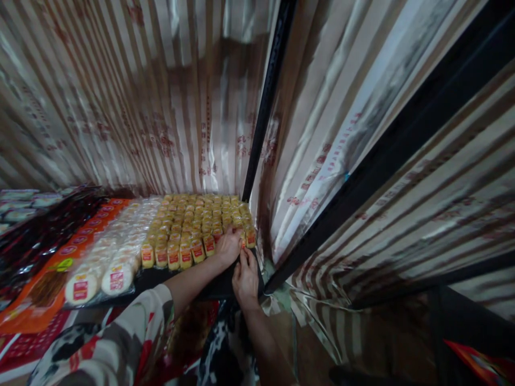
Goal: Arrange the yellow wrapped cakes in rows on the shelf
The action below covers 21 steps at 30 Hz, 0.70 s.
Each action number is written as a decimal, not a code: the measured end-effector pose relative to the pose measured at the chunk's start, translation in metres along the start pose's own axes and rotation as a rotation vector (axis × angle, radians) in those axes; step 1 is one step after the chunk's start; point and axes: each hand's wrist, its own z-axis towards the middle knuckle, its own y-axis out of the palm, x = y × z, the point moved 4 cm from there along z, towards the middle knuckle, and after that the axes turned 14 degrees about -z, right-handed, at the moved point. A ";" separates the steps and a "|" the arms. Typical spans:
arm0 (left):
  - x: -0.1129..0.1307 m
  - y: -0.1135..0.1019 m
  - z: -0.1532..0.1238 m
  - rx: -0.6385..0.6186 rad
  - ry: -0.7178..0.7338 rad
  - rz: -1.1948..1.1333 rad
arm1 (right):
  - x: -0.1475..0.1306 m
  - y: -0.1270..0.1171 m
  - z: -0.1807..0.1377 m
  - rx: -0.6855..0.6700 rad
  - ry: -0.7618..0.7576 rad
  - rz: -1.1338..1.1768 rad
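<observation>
Rows of small yellow packets with red labels (193,225) lie packed side by side on a dark tray (161,279). My left hand (228,247) reaches across to the near right corner of those rows, its fingers curled over one yellow packet (241,238). Just below it, my right hand (245,279) has its fingers bent up against the same corner and touches the left hand. What each hand actually grips is hidden. My left sleeve (116,343) is patterned in red, grey and black.
Round white packets with red labels (116,279) lie left of the yellow rows. Orange and dark packages (52,257) lie further left. Striped printed sheeting (161,107) hangs behind and to the right, held by black poles (265,102).
</observation>
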 end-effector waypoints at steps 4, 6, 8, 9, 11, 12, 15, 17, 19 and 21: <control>-0.007 0.006 -0.011 0.077 0.031 -0.004 | 0.002 0.003 -0.001 -0.020 -0.009 -0.034; -0.008 0.009 -0.021 0.085 0.061 -0.001 | 0.003 0.004 -0.001 -0.028 -0.005 -0.046; -0.008 0.013 -0.031 0.075 0.102 0.002 | 0.003 0.005 -0.002 -0.037 0.010 -0.052; -0.009 0.015 -0.035 0.072 0.120 -0.002 | 0.003 0.006 -0.002 -0.041 0.017 -0.053; -0.012 0.018 -0.040 0.070 0.147 -0.018 | 0.003 0.007 -0.001 -0.045 0.029 -0.055; -0.013 0.020 -0.041 0.068 0.155 -0.027 | 0.003 0.007 -0.001 -0.045 0.034 -0.057; -0.017 0.023 -0.042 0.047 0.157 -0.039 | 0.001 0.008 0.001 -0.059 0.037 -0.066; -0.019 0.022 -0.043 0.039 0.140 -0.028 | 0.000 0.007 0.001 -0.072 0.037 -0.066; -0.021 0.020 -0.046 0.036 0.127 -0.024 | -0.001 0.005 0.000 -0.066 0.037 -0.058; -0.022 0.016 -0.054 0.028 0.137 -0.051 | -0.001 0.004 0.000 -0.033 0.030 -0.035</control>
